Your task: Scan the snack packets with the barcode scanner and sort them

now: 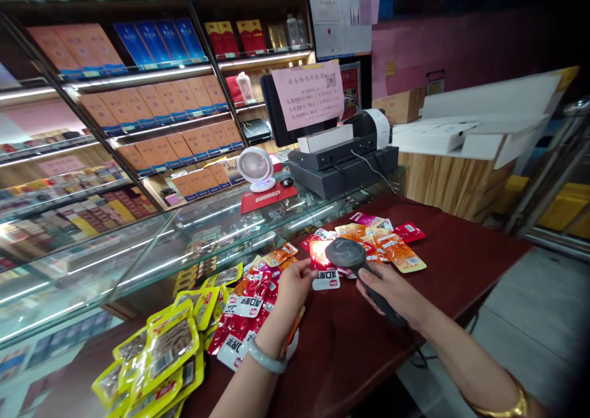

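Head view: my right hand grips the scanner, its head over a red snack packet that my left hand pinches at nine o'clock of it, on the dark red surface.

Shelf strip lights bright, glare on glass counter; right side dim; edges warped, soft.

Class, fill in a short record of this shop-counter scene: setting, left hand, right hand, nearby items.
Setting: dark red counter beside a glass display case
Left hand: holds a red snack packet
Right hand: grips a barcode scanner over that packet
Nearby: yellow packets, orange packets, small fan, cash register
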Demonstrator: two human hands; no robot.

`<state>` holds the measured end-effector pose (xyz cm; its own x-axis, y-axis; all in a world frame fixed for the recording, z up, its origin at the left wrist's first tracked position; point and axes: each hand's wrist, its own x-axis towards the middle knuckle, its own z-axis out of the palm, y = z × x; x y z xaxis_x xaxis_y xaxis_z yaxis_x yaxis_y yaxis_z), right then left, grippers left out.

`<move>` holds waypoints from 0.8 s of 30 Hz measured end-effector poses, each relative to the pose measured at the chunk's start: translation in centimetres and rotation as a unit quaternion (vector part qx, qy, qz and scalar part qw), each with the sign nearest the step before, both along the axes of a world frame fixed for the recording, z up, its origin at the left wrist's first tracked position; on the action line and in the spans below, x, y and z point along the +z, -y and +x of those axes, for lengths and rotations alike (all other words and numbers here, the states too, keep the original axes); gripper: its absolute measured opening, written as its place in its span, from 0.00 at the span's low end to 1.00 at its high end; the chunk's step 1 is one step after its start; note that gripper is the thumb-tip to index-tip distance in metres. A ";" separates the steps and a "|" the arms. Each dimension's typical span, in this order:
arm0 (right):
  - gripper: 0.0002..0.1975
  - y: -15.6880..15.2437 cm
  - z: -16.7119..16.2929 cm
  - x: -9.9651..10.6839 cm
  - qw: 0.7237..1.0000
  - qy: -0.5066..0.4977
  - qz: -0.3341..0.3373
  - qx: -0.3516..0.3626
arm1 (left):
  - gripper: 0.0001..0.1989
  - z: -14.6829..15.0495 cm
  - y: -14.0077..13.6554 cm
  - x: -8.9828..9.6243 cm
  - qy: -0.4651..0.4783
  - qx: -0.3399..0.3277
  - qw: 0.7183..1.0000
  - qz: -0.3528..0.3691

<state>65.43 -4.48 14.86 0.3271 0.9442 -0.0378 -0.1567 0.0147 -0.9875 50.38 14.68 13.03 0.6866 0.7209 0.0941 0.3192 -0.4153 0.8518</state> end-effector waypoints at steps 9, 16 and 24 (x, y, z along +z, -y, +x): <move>0.26 -0.3 -1.7 0.1 0.998 -0.030 -0.002 0.052 | 0.20 -3.0 0.4 1.0 -0.060 0.051 0.997 -0.008; 0.26 0.6 -1.9 -2.9 0.996 -0.015 -0.009 0.089 | 0.23 -7.2 -1.7 6.9 -0.328 0.142 0.870 0.341; 0.29 1.3 -1.7 -3.7 0.998 -0.011 -0.051 0.046 | 0.20 6.2 -4.5 3.8 -0.292 -0.013 0.887 0.358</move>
